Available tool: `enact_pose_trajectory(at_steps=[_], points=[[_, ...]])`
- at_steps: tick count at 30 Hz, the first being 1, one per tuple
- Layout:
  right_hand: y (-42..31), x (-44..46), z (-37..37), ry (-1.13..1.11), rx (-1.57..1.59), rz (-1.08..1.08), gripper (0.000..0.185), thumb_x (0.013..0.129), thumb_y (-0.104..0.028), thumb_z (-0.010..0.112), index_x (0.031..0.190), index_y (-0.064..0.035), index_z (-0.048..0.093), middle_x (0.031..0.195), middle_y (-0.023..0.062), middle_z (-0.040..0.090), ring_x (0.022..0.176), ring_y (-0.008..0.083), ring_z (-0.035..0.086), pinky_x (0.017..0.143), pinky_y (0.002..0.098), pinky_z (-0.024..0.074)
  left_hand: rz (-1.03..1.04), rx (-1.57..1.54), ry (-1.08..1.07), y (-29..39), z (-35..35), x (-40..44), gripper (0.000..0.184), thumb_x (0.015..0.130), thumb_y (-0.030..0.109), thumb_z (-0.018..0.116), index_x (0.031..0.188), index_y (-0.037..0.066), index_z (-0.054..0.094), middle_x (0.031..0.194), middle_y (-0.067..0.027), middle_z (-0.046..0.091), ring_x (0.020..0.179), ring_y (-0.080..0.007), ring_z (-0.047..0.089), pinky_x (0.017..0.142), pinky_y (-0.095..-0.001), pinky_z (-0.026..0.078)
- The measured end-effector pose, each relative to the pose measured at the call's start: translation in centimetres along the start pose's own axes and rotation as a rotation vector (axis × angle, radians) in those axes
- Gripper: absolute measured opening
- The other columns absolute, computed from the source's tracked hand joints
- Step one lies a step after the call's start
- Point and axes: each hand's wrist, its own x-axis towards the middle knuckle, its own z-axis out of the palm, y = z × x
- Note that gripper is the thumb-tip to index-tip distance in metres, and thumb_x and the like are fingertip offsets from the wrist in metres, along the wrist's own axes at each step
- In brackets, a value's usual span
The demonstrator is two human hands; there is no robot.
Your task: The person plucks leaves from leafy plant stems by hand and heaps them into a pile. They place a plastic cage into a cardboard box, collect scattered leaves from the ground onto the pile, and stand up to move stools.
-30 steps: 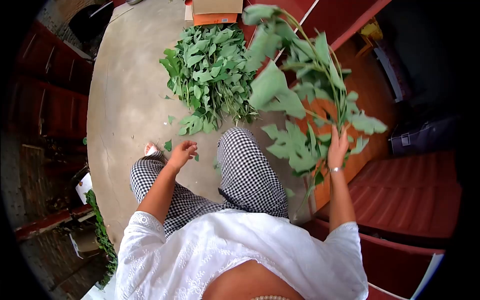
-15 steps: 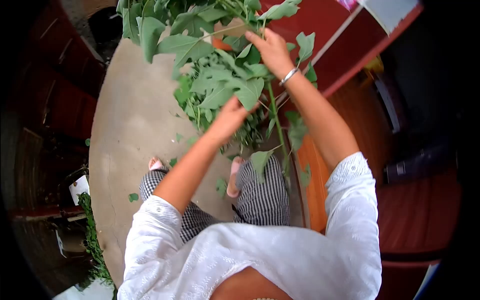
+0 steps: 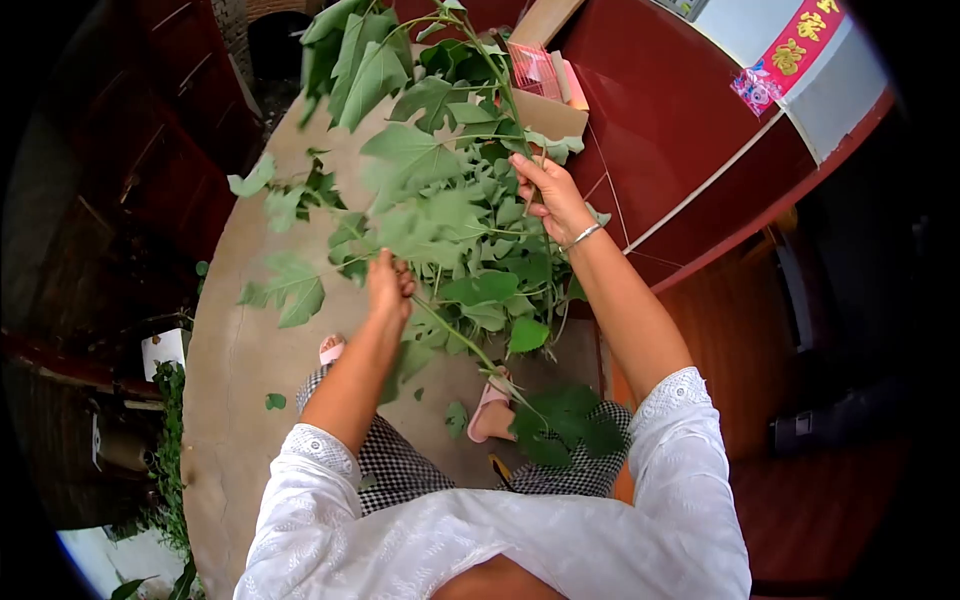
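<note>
My left hand [image 3: 388, 287] is closed around a leafy side branch [image 3: 455, 334], whose bare stem end slants down to the right over my foot. Lobed green leaves fan out beyond those fingers. Higher up and to the right, my right hand [image 3: 552, 197], with a silver bangle at its wrist, grips an upright leafy stalk [image 3: 507, 92]. Broad leaves hang from the stalk's upper part, some blurred. Behind both hands lies a heap of green leaves [image 3: 500, 290] on the concrete floor. Where exactly the two stems cross is hidden by leaves.
A cardboard box [image 3: 555, 118] with a pink wire basket [image 3: 535, 72] stands by the red tiled wall [image 3: 660, 130]. Loose leaves [image 3: 275, 401] lie on the concrete [image 3: 230, 350] near my pink sandals [image 3: 490, 412]. Green plants [image 3: 170, 450] line the left edge.
My left hand has moved left and away from the right hand, with a leafy branch in it. The right hand sits lower, gripping the stalk. The view has shifted, showing more wall and box.
</note>
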Motion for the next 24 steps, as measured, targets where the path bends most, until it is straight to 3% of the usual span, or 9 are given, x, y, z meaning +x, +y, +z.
enact_pose_trajectory(at_steps=[5,8,9,11,13,15,19,22,24], points=[[1.7,-1.7,-3.3,-0.045,0.280,0.049,0.023,0.098,-0.023,0.047,0.111,-0.0046,0.054,0.084,-0.0022,0.052,0.060,0.0036,0.045,0.040,0.0175,0.0281,0.005,0.209,0.219,-1.1,-10.0,3.8,0.019,0.097,0.025,0.038,0.089,0.008,0.043,0.063,-0.0005,0.041,0.043,-0.0082,0.029,0.037,-0.0225,0.021],[1.3,-2.0,-4.9,-0.015,0.146,0.033,0.024,0.097,-0.021,0.050,0.110,-0.0022,0.054,0.080,-0.0025,0.052,0.056,0.0027,0.043,0.040,0.0172,0.0285,-0.048,0.481,0.298,-2.9,-14.1,6.3,0.033,0.096,0.031,0.044,0.104,0.000,0.051,0.083,-0.0129,0.055,0.065,-0.0215,0.054,0.060,-0.0348,0.049],[1.2,-2.2,-4.9,0.031,0.047,0.023,0.023,0.096,-0.022,0.052,0.108,-0.0025,0.055,0.076,-0.0041,0.050,0.054,0.0015,0.041,0.040,0.0169,0.0273,-0.046,0.475,0.295,-3.4,-14.5,6.7,0.033,0.096,0.031,0.044,0.104,0.000,0.051,0.083,-0.0129,0.055,0.065,-0.0215,0.054,0.060,-0.0348,0.049],[0.9,-3.1,-4.3,0.046,-0.104,0.040,0.023,0.095,-0.022,0.053,0.108,-0.0031,0.055,0.075,-0.0049,0.048,0.054,0.0013,0.039,0.042,0.0169,0.0275,0.362,1.372,0.242,-3.5,-15.3,7.5,0.041,0.091,0.026,0.053,0.116,-0.005,0.046,0.104,-0.0235,0.058,0.086,-0.0364,0.060,0.080,-0.0439,0.050],[1.7,-3.6,-4.5,0.048,-0.303,0.039,0.022,0.094,-0.023,0.056,0.102,-0.0036,0.057,0.073,-0.0063,0.047,0.054,0.0005,0.037,0.045,0.0162,0.0284,0.828,1.337,0.226,-3.1,-12.1,5.3,0.040,0.090,0.022,0.055,0.119,-0.006,0.050,0.123,-0.0267,0.050,0.113,-0.0385,0.051,0.097,-0.0409,0.040],[2.6,-4.3,-3.8,0.020,-0.373,-0.034,0.023,0.093,-0.025,0.057,0.101,-0.0031,0.059,0.071,-0.0062,0.048,0.056,0.0013,0.038,0.048,0.0178,0.0304,0.949,1.154,-0.028,1.3,-4.1,-1.6,0.034,0.090,0.018,0.057,0.118,0.000,0.053,0.123,-0.0194,0.053,0.120,-0.0325,0.045,0.103,-0.0396,0.035],[2.3,-7.3,-1.3,-0.009,-0.628,-0.197,0.026,0.091,-0.026,0.059,0.099,-0.0009,0.062,0.074,-0.0011,0.054,0.063,0.0068,0.044,0.059,0.0236,0.0379,1.555,1.314,-0.510,5.6,5.6,-8.5,0.034,0.082,0.016,0.065,0.114,0.007,0.057,0.120,-0.0112,0.055,0.114,-0.0284,0.051,0.102,-0.0404,0.037],[0.6,-9.9,0.5,-0.066,-0.713,-0.296,0.026,0.091,-0.024,0.058,0.099,0.0009,0.061,0.073,0.0030,0.055,0.064,0.0094,0.046,0.060,0.0261,0.0397,1.657,1.477,-0.659,6.5,9.9,-11.1,0.029,0.081,0.019,0.067,0.106,0.007,0.060,0.114,-0.0075,0.058,0.109,-0.0249,0.054,0.097,-0.0415,0.040],[-0.3,-11.3,0.5,-0.182,-0.757,-0.316,0.027,0.092,-0.023,0.059,0.105,0.0000,0.061,0.081,-0.0018,0.054,0.068,0.0049,0.047,0.060,0.0227,0.0417,1.605,1.530,-0.709,6.4,10.4,-11.5,0.021,0.081,0.017,0.068,0.098,0.007,0.063,0.100,-0.0076,0.065,0.096,-0.0249,0.061,0.083,-0.0371,0.048]])
